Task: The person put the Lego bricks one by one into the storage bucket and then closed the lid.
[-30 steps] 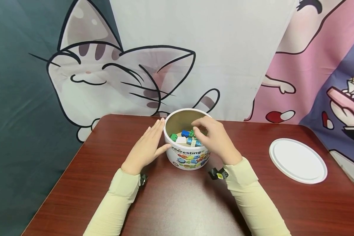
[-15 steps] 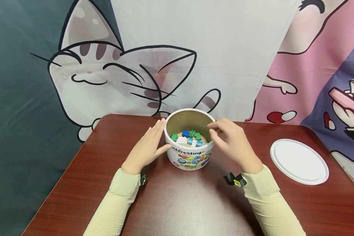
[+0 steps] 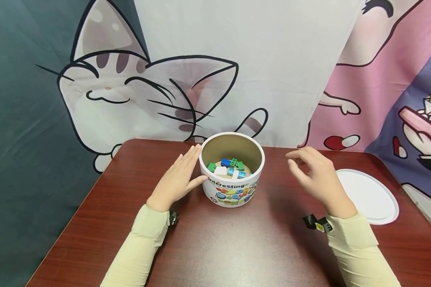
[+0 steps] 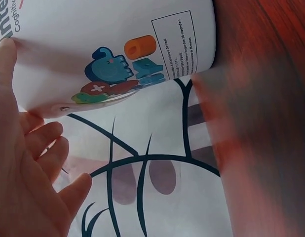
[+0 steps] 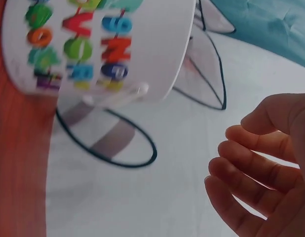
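A white round tub (image 3: 230,193) printed with colourful pictures stands on the table near its far edge. Inside on its floor lie several toy bricks: a dark blue brick (image 3: 226,162), green bricks (image 3: 211,167), light blue ones and a white piece (image 3: 220,170). My left hand (image 3: 176,179) rests against the tub's left side, fingers straight and thumb at the front; the left wrist view shows the thumb (image 4: 4,64) on the printed wall. To the right of the tub, in the air, is my right hand (image 3: 317,177), fingers loosely bent and holding nothing.
A white round lid (image 3: 375,195) lies on the right of the brown table (image 3: 215,247), partly behind my right hand. A cloth backdrop (image 3: 280,71) with a drawn cat hangs just beyond the table's far edge.
My right hand has moved right, from over the tub's opening to well beside it, and now overlaps the lid in view. The left hand and the tub have stayed put.
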Tool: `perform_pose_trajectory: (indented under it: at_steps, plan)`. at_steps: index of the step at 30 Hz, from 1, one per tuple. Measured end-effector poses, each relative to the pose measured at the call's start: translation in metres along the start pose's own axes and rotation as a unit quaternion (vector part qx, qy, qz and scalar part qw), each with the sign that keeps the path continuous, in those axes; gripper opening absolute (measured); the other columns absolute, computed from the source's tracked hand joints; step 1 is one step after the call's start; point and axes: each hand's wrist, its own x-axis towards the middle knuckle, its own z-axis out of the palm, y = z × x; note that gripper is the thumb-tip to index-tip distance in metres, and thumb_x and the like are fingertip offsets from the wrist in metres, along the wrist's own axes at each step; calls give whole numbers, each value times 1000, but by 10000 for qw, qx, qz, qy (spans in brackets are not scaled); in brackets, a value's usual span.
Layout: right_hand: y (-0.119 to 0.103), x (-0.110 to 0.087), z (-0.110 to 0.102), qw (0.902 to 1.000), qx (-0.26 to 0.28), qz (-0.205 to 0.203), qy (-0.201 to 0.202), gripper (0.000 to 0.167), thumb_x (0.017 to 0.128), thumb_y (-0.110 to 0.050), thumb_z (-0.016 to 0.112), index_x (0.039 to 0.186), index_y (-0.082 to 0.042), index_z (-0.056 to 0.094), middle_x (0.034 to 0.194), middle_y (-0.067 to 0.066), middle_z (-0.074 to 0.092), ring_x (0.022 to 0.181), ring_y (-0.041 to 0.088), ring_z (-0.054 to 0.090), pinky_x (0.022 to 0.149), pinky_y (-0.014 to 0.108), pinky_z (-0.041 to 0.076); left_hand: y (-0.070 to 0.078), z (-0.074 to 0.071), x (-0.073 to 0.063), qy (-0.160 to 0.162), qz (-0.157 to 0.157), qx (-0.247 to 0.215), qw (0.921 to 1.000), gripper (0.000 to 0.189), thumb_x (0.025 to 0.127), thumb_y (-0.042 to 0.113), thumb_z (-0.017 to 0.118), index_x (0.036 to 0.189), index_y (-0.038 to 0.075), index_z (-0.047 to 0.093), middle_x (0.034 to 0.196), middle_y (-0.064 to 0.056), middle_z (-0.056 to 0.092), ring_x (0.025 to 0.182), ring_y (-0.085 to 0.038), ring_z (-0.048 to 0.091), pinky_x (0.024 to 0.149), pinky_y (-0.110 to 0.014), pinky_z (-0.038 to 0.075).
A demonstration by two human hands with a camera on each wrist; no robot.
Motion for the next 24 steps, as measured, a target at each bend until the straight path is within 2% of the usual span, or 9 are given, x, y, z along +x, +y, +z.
perform_pose_trajectory:
  at_steps: [4, 7, 9, 13, 16, 18, 20, 23, 24]
  plan:
    - [13, -8, -8, 9996, -193, 184, -39, 20, 85, 5, 69, 100, -7, 74, 89, -1, 67, 79, 10, 60, 75, 10, 44, 1, -1, -2, 418, 253, 272, 9984, 81, 101, 63, 45, 159, 9, 33, 164, -8, 32, 153, -22, 25, 124, -50, 21]
    - [23, -14, -14, 9989, -343, 318, -92, 19, 85, 4, 69, 100, -6, 74, 89, 0, 67, 80, 7, 57, 74, 10, 43, 6, -3, -2, 1081, 750, 456, 9903, 73, 104, 63, 35, 152, 9, 46, 156, -9, 46, 146, -25, 39, 121, -50, 26]
    - [29, -18, -18, 9979, -430, 468, -142, 18, 86, 2, 69, 101, -6, 74, 90, 1, 67, 81, 5, 56, 73, 10, 42, 12, -6, -1, 1622, 1156, 511, 9786, 65, 107, 56, 36, 144, 7, 55, 147, -10, 55, 137, -27, 49, 118, -50, 33]
    - [43, -26, -25, 9947, -591, 782, -320, 17, 87, -1, 69, 102, -7, 73, 92, 2, 67, 82, 3, 54, 71, 12, 42, 32, -12, 1, 2643, 1889, 502, 9444, 42, 107, 34, 47, 128, 3, 66, 127, -11, 67, 114, -29, 64, 103, -49, 49]
    - [55, -33, -30, 9920, -715, 935, -463, 16, 88, -4, 69, 104, -6, 73, 93, 4, 67, 81, 3, 53, 71, 14, 41, 53, -14, 2, 3098, 2412, 392, 9188, 30, 102, 21, 54, 118, 1, 70, 115, -10, 71, 102, -28, 68, 90, -45, 55]
    - [65, -37, -34, 9901, -816, 1001, -556, 17, 88, -5, 69, 104, -6, 73, 93, 6, 67, 81, -1, 51, 71, 13, 41, 69, -13, 2, 3200, 2767, 359, 9054, 25, 97, 16, 59, 113, 2, 71, 110, -9, 72, 96, -26, 69, 84, -41, 57]
    - [75, -42, -39, 9883, -871, 1087, -623, 17, 87, -5, 69, 104, -5, 72, 93, 9, 67, 81, -6, 50, 71, 10, 42, 84, -11, 2, 3126, 3089, 379, 8974, 23, 94, 14, 61, 112, 3, 72, 107, -7, 72, 95, -23, 69, 84, -38, 58]
    - [90, -49, -47, 9844, -965, 1249, -773, 17, 87, -5, 69, 104, -4, 72, 94, 12, 68, 79, -11, 51, 70, 7, 42, 103, -3, 0, 2805, 3443, 422, 8950, 24, 93, 13, 62, 113, 5, 72, 107, -3, 72, 97, -19, 69, 87, -33, 57]
    - [94, -51, -49, 9829, -966, 1329, -829, 17, 87, -5, 68, 104, -3, 72, 94, 14, 68, 78, -7, 55, 69, 6, 42, 108, 0, -1, 2678, 3530, 427, 8955, 24, 95, 14, 61, 114, 6, 72, 108, -2, 72, 98, -18, 69, 89, -32, 57]
